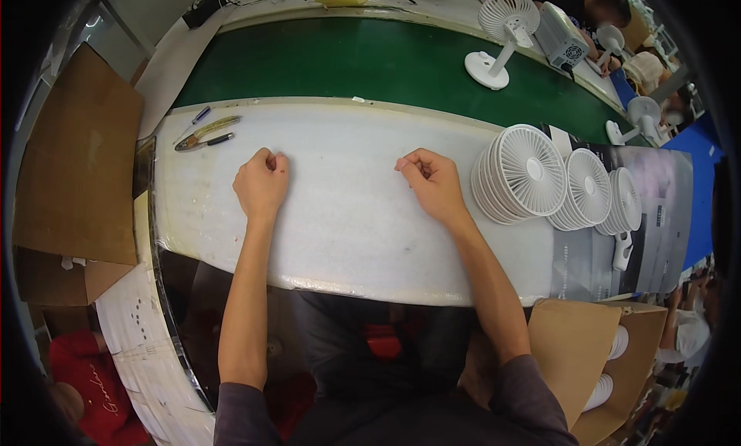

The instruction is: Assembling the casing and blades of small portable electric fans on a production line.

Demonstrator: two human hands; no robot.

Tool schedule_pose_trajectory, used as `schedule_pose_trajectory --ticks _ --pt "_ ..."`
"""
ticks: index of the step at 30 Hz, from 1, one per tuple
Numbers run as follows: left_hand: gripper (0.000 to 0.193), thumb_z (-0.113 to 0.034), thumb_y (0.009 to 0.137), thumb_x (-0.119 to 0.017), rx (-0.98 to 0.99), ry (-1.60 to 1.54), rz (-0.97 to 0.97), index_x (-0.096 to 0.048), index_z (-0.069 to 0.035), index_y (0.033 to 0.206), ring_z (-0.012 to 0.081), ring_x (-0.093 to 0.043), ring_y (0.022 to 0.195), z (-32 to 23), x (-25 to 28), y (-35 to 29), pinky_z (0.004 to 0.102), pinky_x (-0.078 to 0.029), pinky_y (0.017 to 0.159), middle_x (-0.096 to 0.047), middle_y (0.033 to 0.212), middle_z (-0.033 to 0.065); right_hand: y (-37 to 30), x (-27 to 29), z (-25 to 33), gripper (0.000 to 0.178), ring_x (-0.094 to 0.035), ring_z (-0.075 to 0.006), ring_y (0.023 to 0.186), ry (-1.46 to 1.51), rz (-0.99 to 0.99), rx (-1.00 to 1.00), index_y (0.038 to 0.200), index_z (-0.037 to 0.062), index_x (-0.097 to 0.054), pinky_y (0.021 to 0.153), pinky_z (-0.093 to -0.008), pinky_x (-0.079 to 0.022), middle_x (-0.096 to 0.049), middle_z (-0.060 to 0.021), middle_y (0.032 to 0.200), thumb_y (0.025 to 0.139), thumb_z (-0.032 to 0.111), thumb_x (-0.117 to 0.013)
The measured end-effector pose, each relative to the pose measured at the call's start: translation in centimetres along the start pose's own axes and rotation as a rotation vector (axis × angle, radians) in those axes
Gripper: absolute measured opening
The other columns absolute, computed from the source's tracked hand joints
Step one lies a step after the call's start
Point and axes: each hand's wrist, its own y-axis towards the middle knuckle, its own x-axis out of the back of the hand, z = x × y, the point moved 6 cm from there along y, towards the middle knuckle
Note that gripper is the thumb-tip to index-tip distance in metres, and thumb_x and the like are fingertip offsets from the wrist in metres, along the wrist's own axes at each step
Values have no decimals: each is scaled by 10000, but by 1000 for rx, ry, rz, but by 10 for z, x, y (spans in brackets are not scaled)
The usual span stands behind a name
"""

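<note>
Both my forearms reach onto the white-covered worktable (347,238), hands apart. My left hand (262,185) rests on the surface in a loose fist, and nothing shows in it. Across from it, my right hand (434,185) is curled with thumb and fingers drawn together; no object shows there either. Close to the right hand stand three stacks of white round fan grilles: a large near stack (532,170), a middle stack (590,185) and a smaller-looking one (629,203). Beyond my left hand lie pliers (207,133) with a yellowish handle and a small purple-handled screwdriver (202,115).
A green conveyor belt (340,60) runs behind the table, bearing an assembled white fan (505,41). Cardboard boxes stand left (77,176) and lower right (575,346). A white curved part (621,251) lies by the grilles. Other people sit at far right and lower left.
</note>
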Motion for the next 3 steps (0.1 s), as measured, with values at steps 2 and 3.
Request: schedule_pose_trajectory --ticks 2,3 --pt "276 -263 860 -617 -4 -4 -3 -616 -29 712 278 -553 574 -5 2 4 355 -488 643 -625 622 79 4 3 0 136 -396 -66 572 10 -10 5 847 -18 -708 537 -196 -334 -531 27 627 909 90 -655" --pt "276 -262 860 -616 -6 -6 -4 -617 -29 712 279 -555 575 -7 3 5 356 -489 644 -627 624 80 5 4 1 136 -397 -67 572 15 -15 8 848 -18 -709 538 -196 -335 -533 26 628 909 91 -655"
